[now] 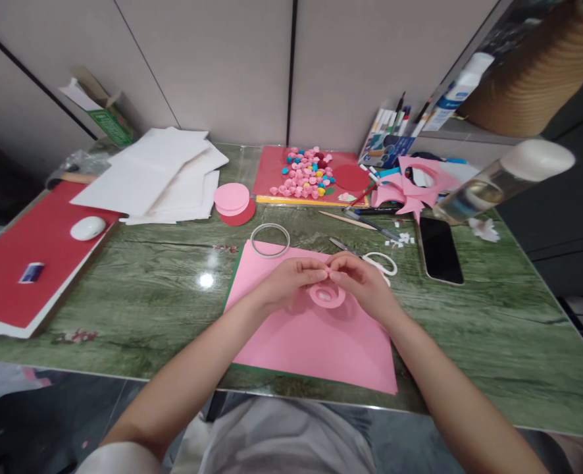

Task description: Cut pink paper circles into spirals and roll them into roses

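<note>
Pink paper coil [328,303] opens toward the camera.

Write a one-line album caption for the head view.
Left hand and right hand pinch a pink curl above a pink sheet, colourful bits heaped beyond.

The paper curl [328,303] is pink, as is the sheet [316,349] toward its six o'clock. The tabletop [508,336] shows streaky green wood grain. Small rolls [306,175] at twelve mix pink, blue, yellow and dark red; papers [143,171] at ten are white, the board [18,230] at nine red.
</note>
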A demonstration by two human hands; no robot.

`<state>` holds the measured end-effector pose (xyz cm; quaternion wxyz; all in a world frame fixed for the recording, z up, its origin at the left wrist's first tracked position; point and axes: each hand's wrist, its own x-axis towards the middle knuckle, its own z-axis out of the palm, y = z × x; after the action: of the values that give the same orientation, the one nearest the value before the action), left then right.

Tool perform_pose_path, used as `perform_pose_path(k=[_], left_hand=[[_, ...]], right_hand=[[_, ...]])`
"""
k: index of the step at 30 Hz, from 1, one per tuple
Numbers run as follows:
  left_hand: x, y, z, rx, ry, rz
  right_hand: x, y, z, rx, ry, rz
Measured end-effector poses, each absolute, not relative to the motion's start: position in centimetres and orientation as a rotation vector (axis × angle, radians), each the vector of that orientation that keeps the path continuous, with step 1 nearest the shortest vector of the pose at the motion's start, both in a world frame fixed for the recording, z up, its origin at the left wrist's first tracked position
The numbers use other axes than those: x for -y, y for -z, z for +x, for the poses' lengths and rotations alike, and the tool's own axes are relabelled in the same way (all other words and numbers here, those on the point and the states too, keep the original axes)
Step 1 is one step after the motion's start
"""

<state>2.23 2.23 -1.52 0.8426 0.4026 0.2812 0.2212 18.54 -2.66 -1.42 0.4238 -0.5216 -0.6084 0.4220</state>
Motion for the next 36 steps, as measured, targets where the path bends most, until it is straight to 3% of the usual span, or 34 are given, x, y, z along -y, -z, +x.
perform_pose_path(k=[36], left_hand=[[-2.1, 2.5, 2.0, -0.583, -0.354, 0.746]], right_hand=[[3.0, 1.0, 17.9, 1.373, -1.300, -1.164]])
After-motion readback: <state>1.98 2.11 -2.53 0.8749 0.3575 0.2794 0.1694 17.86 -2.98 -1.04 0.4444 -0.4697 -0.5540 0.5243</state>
